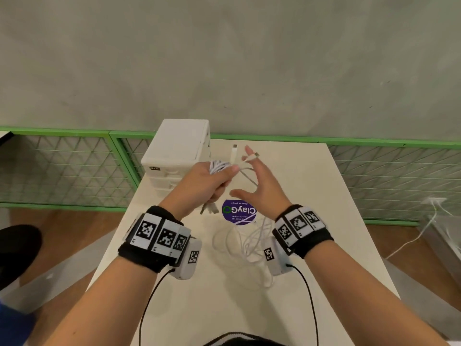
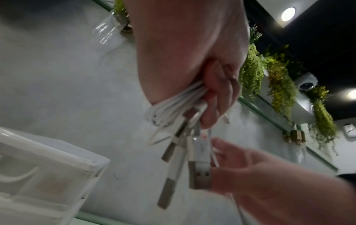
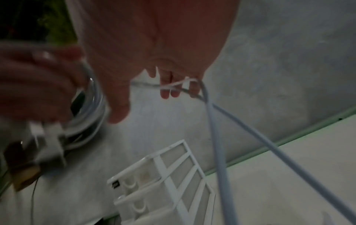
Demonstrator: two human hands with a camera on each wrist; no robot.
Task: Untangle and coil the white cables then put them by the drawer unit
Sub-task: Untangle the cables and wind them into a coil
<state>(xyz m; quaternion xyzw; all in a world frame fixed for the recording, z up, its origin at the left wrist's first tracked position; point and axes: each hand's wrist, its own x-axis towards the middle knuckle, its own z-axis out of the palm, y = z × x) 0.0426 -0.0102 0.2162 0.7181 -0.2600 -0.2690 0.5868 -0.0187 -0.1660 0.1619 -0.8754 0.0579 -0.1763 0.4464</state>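
So, roughly halfway I'd say, maybe a bit less. Nearest the person, a loose pile of white cables (image 1: 245, 242) lies sprawled on the worktop (image 1: 324, 245), loops crossing every which way, partly hidden under the right wrist, so that lot looks untouched and is my guess for what's left to untangle. Just past it there's a round purple sticker (image 1: 239, 213) stuck on the surface. Above that the hands are up in the air working. The left hand (image 1: 208, 182) is clenched round a coiled bundle (image 1: 219, 166) of white cable, and the left wrist view shows several plug ends (image 2: 199, 169) dangling out below the fist, so more than one cable seems gathered in there already. The right hand (image 1: 260, 182) has its fingers spread and mostly straight, not really gripping anything, but a strand (image 1: 249, 174) running over from the bundle is draped across the fingertips (image 3: 170, 92), with a connector (image 1: 256, 154) poking out near them. Looks to me like it's guiding the last bit of that cable into the coil. Beyond the hands sits the white drawer unit (image 1: 178, 151) at the far left corner of the worktop, and I can't see any finished coil set down next to it yet. So: one bundle nearly wound, nothing placed, and the pile at the front to go.
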